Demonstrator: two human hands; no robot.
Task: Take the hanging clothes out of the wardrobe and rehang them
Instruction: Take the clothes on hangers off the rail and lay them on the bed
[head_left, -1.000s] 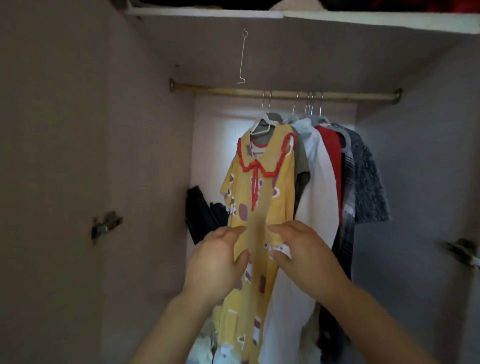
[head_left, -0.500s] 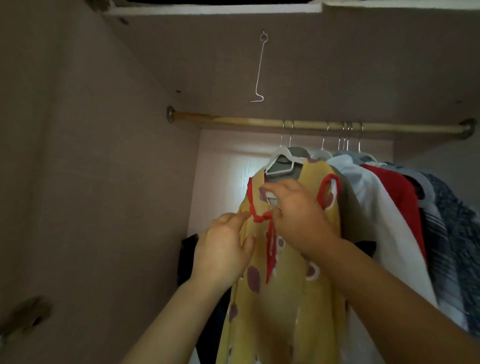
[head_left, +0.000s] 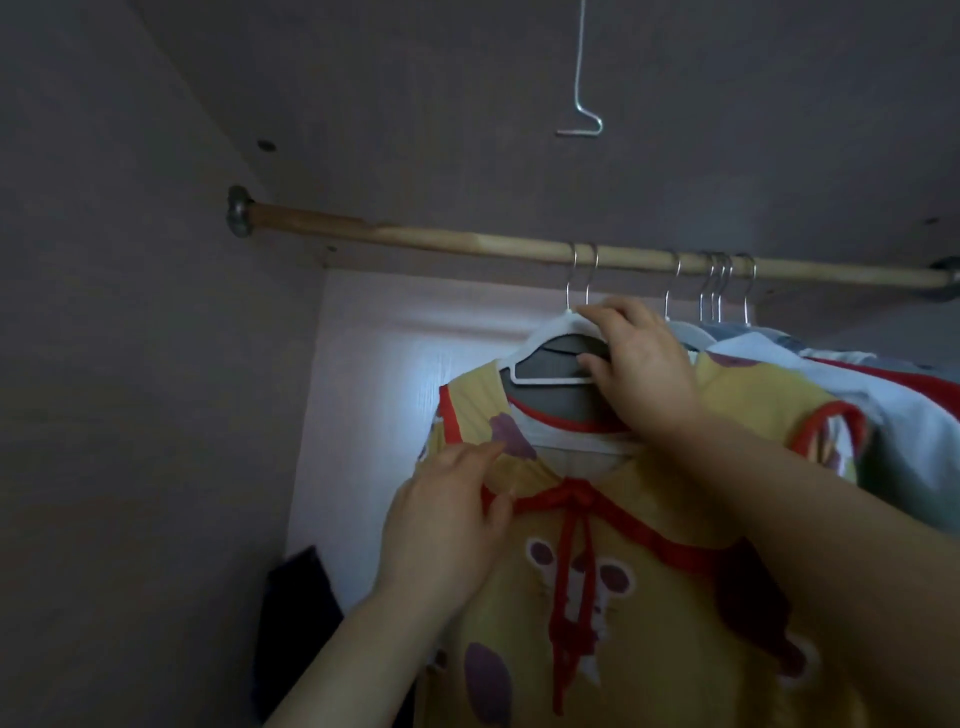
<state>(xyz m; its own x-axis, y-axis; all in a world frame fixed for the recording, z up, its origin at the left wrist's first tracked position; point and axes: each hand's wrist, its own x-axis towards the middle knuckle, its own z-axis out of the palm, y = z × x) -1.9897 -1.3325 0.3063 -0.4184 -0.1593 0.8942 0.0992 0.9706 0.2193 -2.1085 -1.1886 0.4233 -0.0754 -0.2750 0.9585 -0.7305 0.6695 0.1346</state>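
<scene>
Wardrobe (head_left: 130, 364), interior, dim: wooden rail (head_left: 415, 244) spanning its width, carrying a yellow dress (head_left: 649, 597) with red trim and purple patches, front-most of the row, with further garments (head_left: 831, 374) in white, red and grey packed to its right. White hanger (head_left: 545, 338), seated in the dress neck, metal hook over the rail; right hand (head_left: 639, 364) curled round the hanger's top just beneath that hook. Left hand (head_left: 447, 519), lower and to the left, pinching the dress's red-edged collar between thumb and fingers.
</scene>
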